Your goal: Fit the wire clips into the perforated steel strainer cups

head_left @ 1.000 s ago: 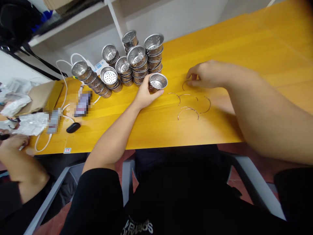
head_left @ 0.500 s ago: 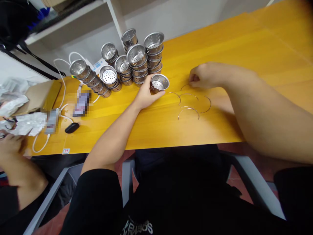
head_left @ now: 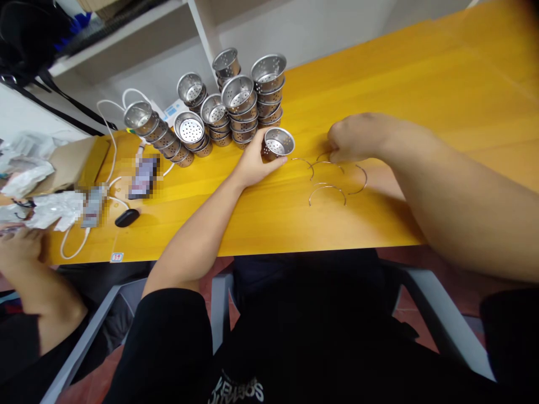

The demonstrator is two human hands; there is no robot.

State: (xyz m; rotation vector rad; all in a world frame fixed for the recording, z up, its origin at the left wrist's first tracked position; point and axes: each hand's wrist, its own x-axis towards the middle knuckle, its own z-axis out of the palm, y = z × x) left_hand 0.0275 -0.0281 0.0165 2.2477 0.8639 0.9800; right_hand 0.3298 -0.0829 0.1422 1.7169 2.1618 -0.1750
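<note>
My left hand (head_left: 254, 163) is wrapped around the side of a perforated metal cup (head_left: 278, 142), which sits upright with its mouth facing up. To the right of it, my right hand (head_left: 356, 138) is low over the table, its fingers pinched at one end of a thin curved wire (head_left: 322, 155). The fingers partly hide that wire. Several more bent wire arcs lie near it, among them a front arc (head_left: 327, 187) and a right-hand arc (head_left: 366, 178). Just behind my left hand, stacks of the same perforated cups (head_left: 238, 104) stand close together.
A leaning cup stack (head_left: 162, 137) stands farther left. Near it are a phone (head_left: 144, 177), white cables, a black oval object (head_left: 127, 217) and plastic bags (head_left: 54, 209). Another person's hand (head_left: 21, 242) rests at the table's left end. A shelf (head_left: 115, 35) stands behind the table.
My right hand has shifted slightly down toward the other wire arcs, the pinched wire moving with it. My left hand still holds the cup. The whole view has shifted slightly.
</note>
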